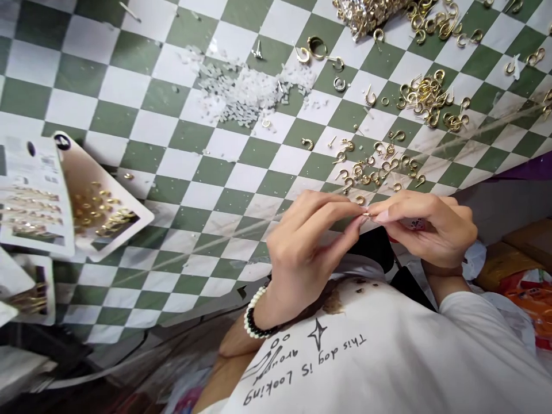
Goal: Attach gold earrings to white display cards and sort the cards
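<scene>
Fingertips of my left hand (302, 241) and my right hand (431, 224) meet at the table's near edge. Between them, both pinch a small gold earring (366, 215), mostly covered by the fingers. Just beyond the hands lie loose gold hoop earrings (388, 164) with posts. Farther back is a denser heap of gold earrings (426, 98). A spread of tiny clear plastic earring backs (245, 95) lies to the left of these. A beaded black-and-white bracelet (254, 313) circles my left wrist.
The table has a green-and-white checkered cover (172, 126). Cards with gold jewelry (103, 201) lie at the left, overlapping other packaged cards (34, 195). A bag of shiny metal pieces (366, 14) sits at the far edge. An orange package (526, 305) is at lower right.
</scene>
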Available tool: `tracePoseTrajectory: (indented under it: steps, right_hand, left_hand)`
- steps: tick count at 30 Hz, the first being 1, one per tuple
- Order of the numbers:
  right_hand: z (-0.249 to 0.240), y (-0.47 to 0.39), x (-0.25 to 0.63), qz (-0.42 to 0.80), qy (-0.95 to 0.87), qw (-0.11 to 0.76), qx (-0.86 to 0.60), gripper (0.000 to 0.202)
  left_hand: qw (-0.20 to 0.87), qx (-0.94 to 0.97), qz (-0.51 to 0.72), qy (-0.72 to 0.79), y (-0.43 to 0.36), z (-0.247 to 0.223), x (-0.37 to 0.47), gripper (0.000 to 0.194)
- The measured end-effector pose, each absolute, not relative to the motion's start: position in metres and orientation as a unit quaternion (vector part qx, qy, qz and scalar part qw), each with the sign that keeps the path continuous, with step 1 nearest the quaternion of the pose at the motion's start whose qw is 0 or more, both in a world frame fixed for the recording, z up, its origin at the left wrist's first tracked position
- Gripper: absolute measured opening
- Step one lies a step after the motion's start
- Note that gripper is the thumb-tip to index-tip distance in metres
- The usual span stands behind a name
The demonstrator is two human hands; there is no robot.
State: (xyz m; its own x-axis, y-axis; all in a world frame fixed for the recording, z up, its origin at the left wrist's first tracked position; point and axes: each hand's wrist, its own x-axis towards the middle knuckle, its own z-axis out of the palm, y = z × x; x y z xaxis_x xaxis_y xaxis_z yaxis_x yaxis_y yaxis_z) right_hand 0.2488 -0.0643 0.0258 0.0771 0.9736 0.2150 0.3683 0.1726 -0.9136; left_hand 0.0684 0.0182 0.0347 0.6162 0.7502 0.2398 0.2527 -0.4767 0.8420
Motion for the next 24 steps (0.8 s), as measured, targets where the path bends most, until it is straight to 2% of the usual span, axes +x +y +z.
tracePoseTrajectory:
  steps: [4,8,11,17,19,21,24]
  right_hand:
    - [0.027,-0.053,0.250,0.236,-0.628,0.464,-0.579,0.025]
    - [0.023,-0.038,0.258,0.157,-0.632,0.383,-0.655,0.016]
    - [0.019,-0.031,0.259,0.144,-0.637,0.332,-0.681,0.014]
    - [0.022,-0.031,0.257,0.160,-0.648,0.303,-0.680,0.011]
    - [0.022,-0.032,0.258,0.157,-0.652,0.302,-0.678,0.012]
    - [0.021,-0.032,0.259,0.137,-0.657,0.307,-0.675,0.014]
    - [0.019,-0.033,0.261,0.099,-0.680,0.306,-0.659,0.024]
  left_hand:
    - [0.416,0.787,0.252,0.380,0.021,0.037,0.062,0.009]
    - [0.294,0.800,0.186,0.488,0.028,0.034,0.048,0.010]
    - [0.210,0.813,0.169,0.516,0.031,0.031,0.044,0.014]
    - [0.156,0.796,0.171,0.560,0.024,0.026,0.047,0.017]
    - [0.112,0.808,0.217,0.536,0.023,0.022,0.047,0.020]
    - [0.089,0.854,0.249,0.449,0.023,0.018,0.048,0.031]
    - [0.105,0.915,0.220,0.323,0.025,0.017,0.049,0.041]
